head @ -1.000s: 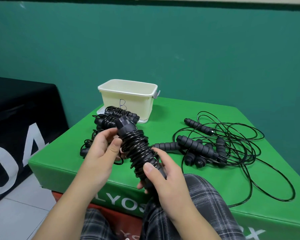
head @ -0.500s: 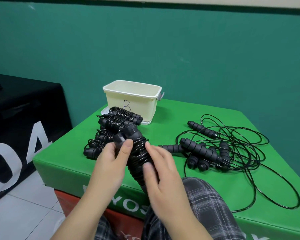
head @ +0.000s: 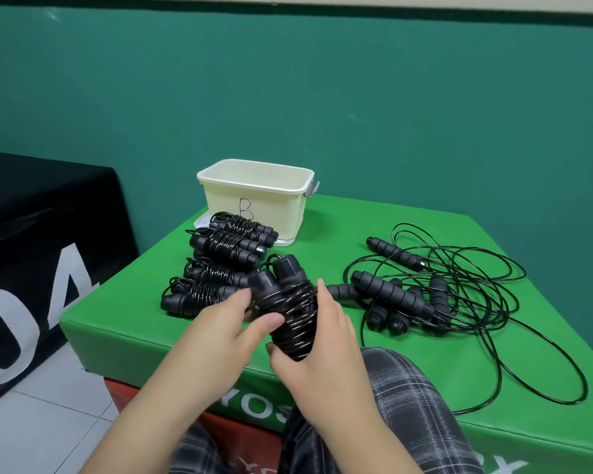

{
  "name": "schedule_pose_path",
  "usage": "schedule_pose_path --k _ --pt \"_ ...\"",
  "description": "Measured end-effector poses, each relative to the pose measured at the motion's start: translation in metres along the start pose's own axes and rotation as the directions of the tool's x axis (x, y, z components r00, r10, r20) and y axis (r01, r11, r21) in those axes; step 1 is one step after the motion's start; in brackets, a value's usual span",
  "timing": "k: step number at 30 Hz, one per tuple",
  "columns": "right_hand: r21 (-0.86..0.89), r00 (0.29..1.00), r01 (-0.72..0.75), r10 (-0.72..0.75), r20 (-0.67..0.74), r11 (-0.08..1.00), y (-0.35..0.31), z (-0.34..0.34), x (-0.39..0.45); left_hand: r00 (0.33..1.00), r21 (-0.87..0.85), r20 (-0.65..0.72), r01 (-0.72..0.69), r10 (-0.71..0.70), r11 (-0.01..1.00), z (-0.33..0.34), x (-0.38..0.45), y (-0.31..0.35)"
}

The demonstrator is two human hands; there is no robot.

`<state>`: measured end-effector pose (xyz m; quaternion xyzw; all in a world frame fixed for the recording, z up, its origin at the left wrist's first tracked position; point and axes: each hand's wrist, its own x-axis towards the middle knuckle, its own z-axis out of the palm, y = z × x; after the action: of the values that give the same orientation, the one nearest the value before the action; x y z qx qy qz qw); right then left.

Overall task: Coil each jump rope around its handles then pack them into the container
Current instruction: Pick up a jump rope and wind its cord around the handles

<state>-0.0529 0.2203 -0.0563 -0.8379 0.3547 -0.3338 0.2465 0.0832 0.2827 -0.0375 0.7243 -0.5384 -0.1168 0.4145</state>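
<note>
Holding the black jump rope bundle (head: 290, 309), cord coiled round its two ribbed handles, I have my left hand (head: 228, 323) and right hand (head: 317, 340) curled around it, in front of the cream plastic container marked B (head: 257, 196). Four coiled ropes (head: 220, 265) lie beside that tub; loose uncoiled ropes (head: 435, 289) sprawl to its right on the green padded box (head: 356, 234).

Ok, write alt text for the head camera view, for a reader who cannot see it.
Both hands, left hand and right hand, grip a coiled jump rope above a green table. Four coiled ropes lie in front of a cream container; uncoiled ropes lie tangled on the right.
</note>
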Motion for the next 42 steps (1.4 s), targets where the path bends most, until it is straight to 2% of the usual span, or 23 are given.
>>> schedule_pose_path --k 6,9,13,16,20,23,27,29,31,33,34,36,38,42 --pt "0.112 1.000 -0.014 0.015 -0.012 0.994 -0.003 -0.002 0.000 0.997 -0.069 -0.028 -0.067 0.066 0.995 0.003 -0.001 -0.005" --pt "0.199 1.000 -0.017 0.012 0.025 0.980 -0.007 -0.005 -0.004 1.000 -0.282 -0.016 -0.004 0.000 0.959 0.006 -0.004 0.001" --pt "0.255 0.996 -0.009 -0.014 0.088 0.967 -0.007 -0.008 -0.004 0.996 -0.592 -0.012 0.068 -0.093 0.803 0.012 -0.004 0.014" --pt "0.178 0.996 0.055 -0.066 0.058 0.982 -0.006 -0.003 -0.005 0.988 -0.588 -0.087 0.051 -0.126 0.808 0.016 -0.003 0.019" --pt "0.041 0.959 0.284 -0.283 -0.025 0.958 -0.006 0.006 -0.005 0.980 -0.523 -0.128 0.062 -0.150 0.850 0.022 -0.003 0.018" --pt "0.044 0.940 0.330 -0.325 -0.106 0.943 0.000 0.010 -0.001 0.993 -0.487 -0.106 0.001 -0.060 0.874 0.019 -0.003 0.023" --pt "0.220 0.973 0.195 -0.161 -0.164 0.956 0.001 0.003 0.003 0.995 -0.657 0.101 0.062 0.006 0.752 0.018 -0.008 0.024" --pt "0.274 0.979 0.147 -0.099 -0.180 0.950 0.002 0.003 0.003 0.995 -0.691 0.069 0.097 -0.069 0.716 0.031 -0.013 0.025" --pt "0.242 0.978 0.118 -0.071 -0.194 0.963 0.004 0.005 0.002 0.979 -0.801 0.043 0.154 -0.201 0.579 0.050 -0.013 0.030" --pt "0.210 0.984 0.074 -0.037 -0.177 0.975 0.004 0.007 0.002 0.948 -0.900 0.116 0.227 -0.296 0.373 0.061 -0.013 0.038" --pt "0.208 0.979 0.077 -0.035 -0.201 0.975 0.005 0.007 0.002 0.943 -0.920 0.147 0.241 -0.298 0.309 0.062 -0.011 0.041" --pt "0.217 0.951 0.120 -0.049 -0.305 0.969 0.004 0.007 0.003 0.950 -0.929 0.152 0.232 -0.273 0.289 0.060 -0.009 0.047" --pt "0.275 0.926 0.138 -0.026 -0.377 0.952 0.003 0.007 0.002 0.956 -0.916 0.130 0.218 -0.264 0.337 0.057 -0.007 0.051" --pt "0.496 0.886 0.072 0.174 -0.431 0.865 0.004 0.003 0.003 0.970 -0.925 0.122 0.188 -0.210 0.329 0.057 -0.006 0.051"
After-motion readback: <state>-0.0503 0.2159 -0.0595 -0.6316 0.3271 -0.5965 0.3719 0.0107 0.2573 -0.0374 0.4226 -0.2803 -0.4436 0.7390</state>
